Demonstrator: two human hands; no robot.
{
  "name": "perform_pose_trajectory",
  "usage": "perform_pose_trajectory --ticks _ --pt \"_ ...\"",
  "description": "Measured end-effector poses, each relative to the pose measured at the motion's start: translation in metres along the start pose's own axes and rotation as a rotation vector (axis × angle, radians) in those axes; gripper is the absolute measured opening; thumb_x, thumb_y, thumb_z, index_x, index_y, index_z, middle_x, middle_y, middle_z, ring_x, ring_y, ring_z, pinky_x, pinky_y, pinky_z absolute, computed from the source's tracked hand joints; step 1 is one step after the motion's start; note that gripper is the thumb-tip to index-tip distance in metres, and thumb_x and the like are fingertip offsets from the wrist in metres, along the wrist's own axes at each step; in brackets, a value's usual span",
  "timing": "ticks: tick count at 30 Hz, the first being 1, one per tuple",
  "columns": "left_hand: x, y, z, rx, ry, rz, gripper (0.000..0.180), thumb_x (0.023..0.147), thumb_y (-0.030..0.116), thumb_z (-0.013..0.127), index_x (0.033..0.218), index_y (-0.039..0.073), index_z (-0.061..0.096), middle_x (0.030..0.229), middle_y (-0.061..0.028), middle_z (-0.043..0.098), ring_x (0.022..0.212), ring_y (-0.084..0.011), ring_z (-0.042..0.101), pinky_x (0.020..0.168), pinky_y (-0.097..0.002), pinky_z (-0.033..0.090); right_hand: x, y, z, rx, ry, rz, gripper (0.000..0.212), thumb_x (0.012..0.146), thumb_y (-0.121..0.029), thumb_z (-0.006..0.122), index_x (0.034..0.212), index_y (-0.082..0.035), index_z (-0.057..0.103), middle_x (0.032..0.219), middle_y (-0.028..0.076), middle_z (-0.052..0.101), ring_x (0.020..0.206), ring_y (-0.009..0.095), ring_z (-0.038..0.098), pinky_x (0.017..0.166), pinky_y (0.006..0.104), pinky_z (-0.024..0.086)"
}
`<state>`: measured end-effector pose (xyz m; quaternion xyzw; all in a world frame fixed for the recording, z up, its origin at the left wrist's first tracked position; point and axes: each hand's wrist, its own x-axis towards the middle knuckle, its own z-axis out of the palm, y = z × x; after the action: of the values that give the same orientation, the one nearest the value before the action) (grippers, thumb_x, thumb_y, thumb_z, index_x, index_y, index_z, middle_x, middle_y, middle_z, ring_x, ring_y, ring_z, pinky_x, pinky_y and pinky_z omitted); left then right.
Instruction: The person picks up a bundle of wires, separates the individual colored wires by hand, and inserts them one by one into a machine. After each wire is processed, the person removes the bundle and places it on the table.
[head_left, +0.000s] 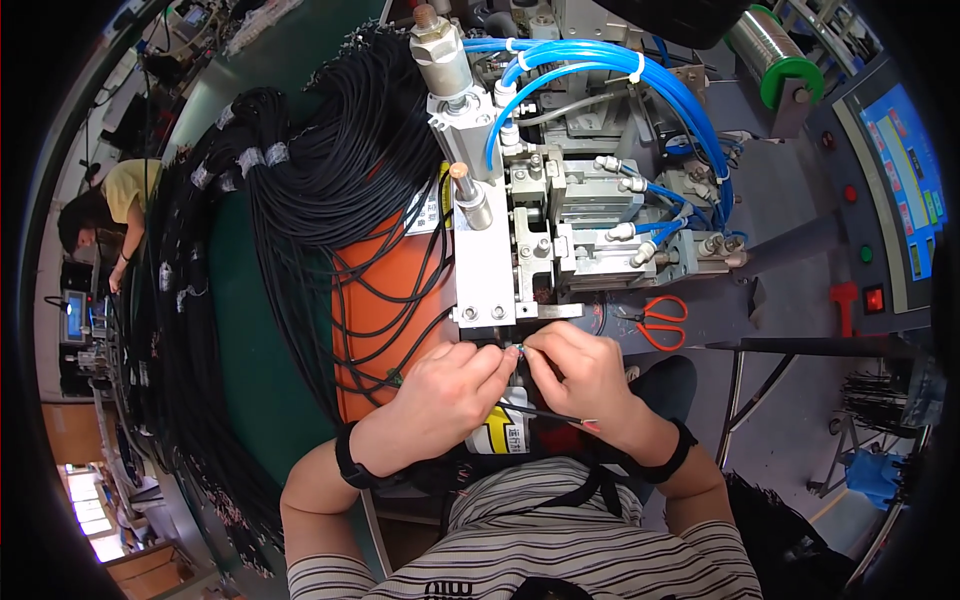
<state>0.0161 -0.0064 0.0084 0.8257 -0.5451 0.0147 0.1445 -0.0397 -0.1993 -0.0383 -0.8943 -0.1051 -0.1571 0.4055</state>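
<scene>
At the near end of the pneumatic machine (487,265), the left hand (447,390) and right hand (582,375) pinched small wire ends (520,349), fingertips nearly meeting. In my judgement, sound work required short grips, steady wrists and strands kept apart. Count: one machine; black cables (340,170), too many to tally; one green-rimmed spool (775,60); the worker's two hands; one pair of red-handled scissors (665,323); wire ends, too small to count.

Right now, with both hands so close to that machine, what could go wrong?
Fingers might get pinched: the left hand's grip and right hand's grip meet over small wire ends, just below the metal machine.
Black cables hang in loose loops beside it and could snag.
Orange-handled scissors lie near the right hand and might get knocked.
</scene>
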Motion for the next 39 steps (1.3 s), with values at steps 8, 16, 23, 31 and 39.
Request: perform_pose_trajectory --ticks 8,16,23,31,39 --pt "-0.005 -0.001 0.001 0.019 0.028 0.021 0.047 0.075 0.01 0.062 0.121 -0.001 0.063 0.086 -0.0055 0.053 0.071 -0.0203 0.055 0.063 -0.0333 0.045 -0.002 0.012 0.011 0.078 0.196 -0.2 0.018 0.078 -0.001 0.071 0.096 -0.002 0.068 0.09 0.011 0.067 0.062 0.023 0.067 0.053 0.0306 0.052" --pt "-0.004 -0.002 -0.001 0.028 0.035 0.034 0.038 0.078 0.009 0.059 0.113 -0.004 0.064 0.083 -0.0042 0.05 0.074 -0.0172 0.053 0.062 -0.0289 0.043 -0.001 0.0 0.0 -0.118 -0.021 -0.045 0.015 0.08 0.001 0.069 0.094 -0.001 0.067 0.083 0.011 0.065 0.059 0.024 0.065 0.051 0.0297 0.051" --pt "-0.005 -0.004 0.004 -0.019 0.049 0.014 0.043 0.078 0.009 0.062 0.12 0.001 0.064 0.086 -0.0049 0.053 0.071 -0.0192 0.055 0.063 -0.032 0.044 -0.007 0.01 0.004 0.402 0.005 0.306 0.015 0.08 0.002 0.069 0.095 -0.001 0.067 0.081 0.011 0.065 0.057 0.024 0.064 0.049 0.0304 0.049" --pt "-0.006 -0.005 0.006 0.033 0.081 0.063 0.038 0.079 0.009 0.059 0.114 -0.003 0.064 0.082 -0.0037 0.049 0.072 -0.0162 0.052 0.061 -0.0288 0.042 -0.001 0.007 0.015 0.106 0.224 -0.101 0.008 0.082 -0.004 0.068 0.091 -0.003 0.068 0.078 0.01 0.065 0.057 0.026 0.063 0.05 0.0334 0.05" --pt "-0.004 -0.005 0.001 0.006 0.01 -0.009 0.045 0.074 0.008 0.065 0.119 0.004 0.065 0.088 -0.0055 0.054 0.072 -0.0207 0.055 0.064 -0.033 0.045 0.004 0.005 0.001 0.004 0.006 -0.013 0.009 0.081 0.002 0.068 0.089 0.0 0.066 0.075 0.012 0.065 0.057 0.021 0.064 0.05 0.0288 0.049"
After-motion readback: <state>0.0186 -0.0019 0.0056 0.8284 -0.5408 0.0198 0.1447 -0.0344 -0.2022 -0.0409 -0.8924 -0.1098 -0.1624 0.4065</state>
